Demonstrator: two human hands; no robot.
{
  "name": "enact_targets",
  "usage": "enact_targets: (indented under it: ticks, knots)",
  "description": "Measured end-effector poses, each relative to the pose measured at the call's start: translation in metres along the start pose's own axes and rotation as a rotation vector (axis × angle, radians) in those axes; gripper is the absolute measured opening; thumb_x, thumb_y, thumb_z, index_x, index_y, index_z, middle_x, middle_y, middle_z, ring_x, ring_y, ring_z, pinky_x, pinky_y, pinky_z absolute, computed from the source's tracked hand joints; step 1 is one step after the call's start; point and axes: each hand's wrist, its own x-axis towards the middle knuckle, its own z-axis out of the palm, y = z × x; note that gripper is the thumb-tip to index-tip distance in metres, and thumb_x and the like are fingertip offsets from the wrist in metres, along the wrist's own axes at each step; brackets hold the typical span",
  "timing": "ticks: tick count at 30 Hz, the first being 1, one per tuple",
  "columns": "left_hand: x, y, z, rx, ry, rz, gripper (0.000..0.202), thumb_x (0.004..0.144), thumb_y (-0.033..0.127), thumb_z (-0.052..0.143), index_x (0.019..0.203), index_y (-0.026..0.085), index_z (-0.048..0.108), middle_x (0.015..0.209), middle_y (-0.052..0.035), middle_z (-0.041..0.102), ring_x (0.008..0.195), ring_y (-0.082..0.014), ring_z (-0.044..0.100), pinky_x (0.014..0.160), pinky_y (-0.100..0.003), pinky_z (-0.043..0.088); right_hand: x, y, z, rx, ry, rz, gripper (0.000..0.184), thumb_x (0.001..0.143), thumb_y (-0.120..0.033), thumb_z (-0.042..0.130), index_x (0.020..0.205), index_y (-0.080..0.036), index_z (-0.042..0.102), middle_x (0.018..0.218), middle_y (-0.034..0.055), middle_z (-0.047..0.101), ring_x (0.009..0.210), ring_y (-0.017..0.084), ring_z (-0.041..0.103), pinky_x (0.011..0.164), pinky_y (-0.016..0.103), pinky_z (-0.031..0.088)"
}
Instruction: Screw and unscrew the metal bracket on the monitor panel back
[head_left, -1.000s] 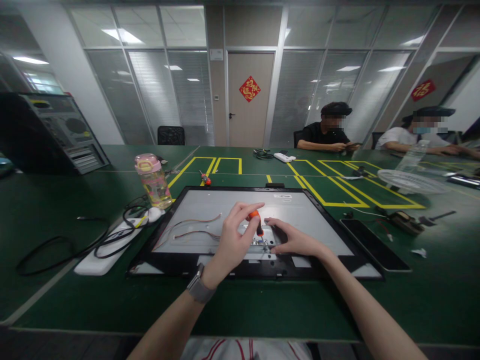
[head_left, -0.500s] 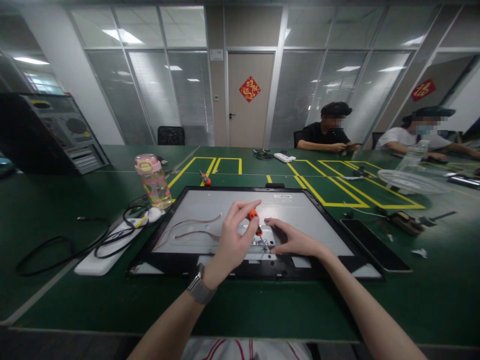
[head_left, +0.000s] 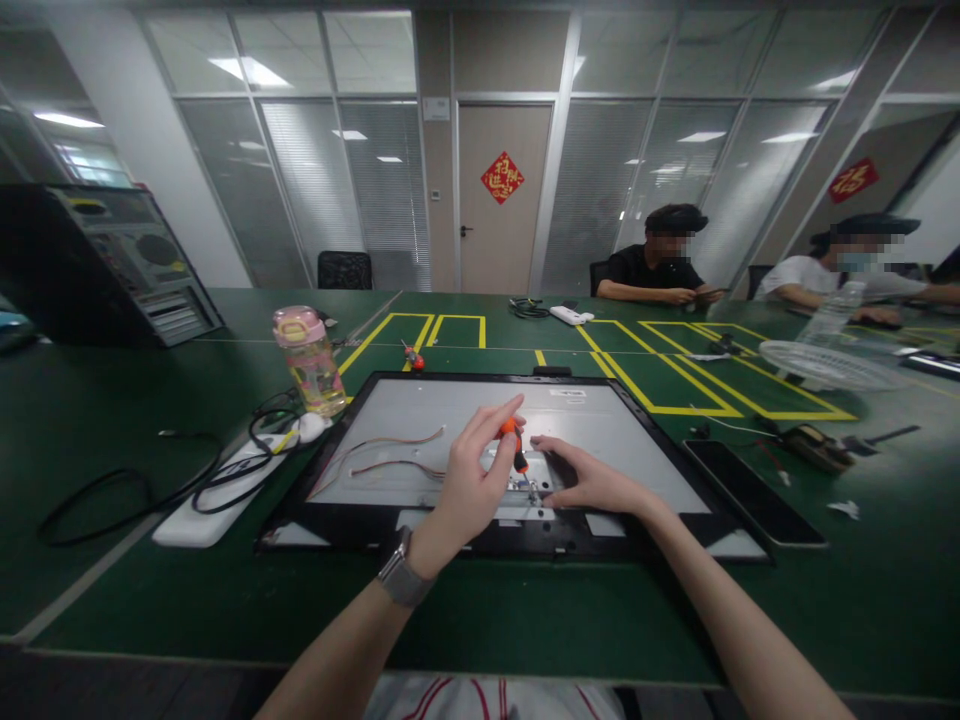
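Observation:
My left hand (head_left: 474, 470) is closed around the orange and black handle of a screwdriver (head_left: 520, 458). Its shaft slants down to small metal parts (head_left: 532, 492) near the front middle of a display panel (head_left: 637, 440), which lies flat with its grey metal back up and a black frame. Resting on the panel, just right of the screwdriver, is my right hand (head_left: 596, 478). Its thumb and fingers are spread apart beside the metal parts, and no object shows between them. Thin wires (head_left: 382, 465) lie across the panel's left side.
Left of the panel are a white power strip (head_left: 199, 510), black cables (head_left: 127, 480) and a drink bottle (head_left: 311, 365). A second screwdriver (head_left: 412, 356) lies behind it. At right are a phone (head_left: 754, 492) and a brown tool (head_left: 814, 445). Two people sit at the far right.
The screwdriver handle has turned slightly in my left hand and shows more of its black part. My right hand has stayed nearly still. The whole view has shifted a little.

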Motion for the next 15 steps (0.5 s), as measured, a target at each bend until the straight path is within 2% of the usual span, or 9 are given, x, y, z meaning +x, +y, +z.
enact_targets:
  ticks: [3, 5, 11, 15]
  knots:
    - [0.0004, -0.0001, 0.0011, 0.066, 0.059, 0.014, 0.030, 0.092, 0.018, 0.057, 0.120, 0.024, 0.065, 0.094, -0.0031, 0.059, 0.085, -0.0146, 0.059, 0.079, -0.028, 0.049, 0.0002, -0.0001, 0.0004, -0.005, 0.004, 0.001, 0.080, 0.067, -0.045, 0.082, 0.135, -0.021, 0.048, 0.149, 0.0140, 0.043, 0.139, 0.033, 0.038, 0.119, 0.050, 0.026]
    - [0.0003, -0.0001, 0.0004, 0.081, 0.072, 0.009, 0.027, 0.090, 0.021, 0.061, 0.116, 0.023, 0.067, 0.092, -0.0023, 0.057, 0.082, -0.0140, 0.058, 0.077, -0.027, 0.049, 0.0000, -0.0003, 0.0006, -0.005, 0.000, 0.002, 0.080, 0.067, -0.044, 0.081, 0.136, -0.021, 0.047, 0.149, 0.0143, 0.043, 0.139, 0.032, 0.038, 0.119, 0.051, 0.026]
    - [0.0001, 0.0030, -0.0020, -0.001, -0.003, 0.014, 0.042, 0.096, 0.015, 0.043, 0.135, 0.024, 0.055, 0.111, -0.0074, 0.062, 0.099, -0.0175, 0.060, 0.087, -0.032, 0.049, -0.0008, -0.0026, -0.0002, -0.007, -0.009, 0.014, 0.078, 0.068, -0.044, 0.080, 0.135, -0.020, 0.047, 0.151, 0.0152, 0.040, 0.140, 0.032, 0.037, 0.119, 0.051, 0.025]
    - [0.0019, 0.0036, 0.0000, 0.028, 0.034, 0.072, 0.031, 0.092, 0.017, 0.056, 0.121, 0.023, 0.065, 0.094, -0.0042, 0.065, 0.087, -0.0154, 0.061, 0.079, -0.029, 0.050, -0.0003, -0.0037, -0.0003, -0.006, -0.001, -0.022, 0.077, 0.068, -0.045, 0.080, 0.135, -0.023, 0.048, 0.149, 0.0126, 0.044, 0.138, 0.032, 0.039, 0.118, 0.051, 0.027]
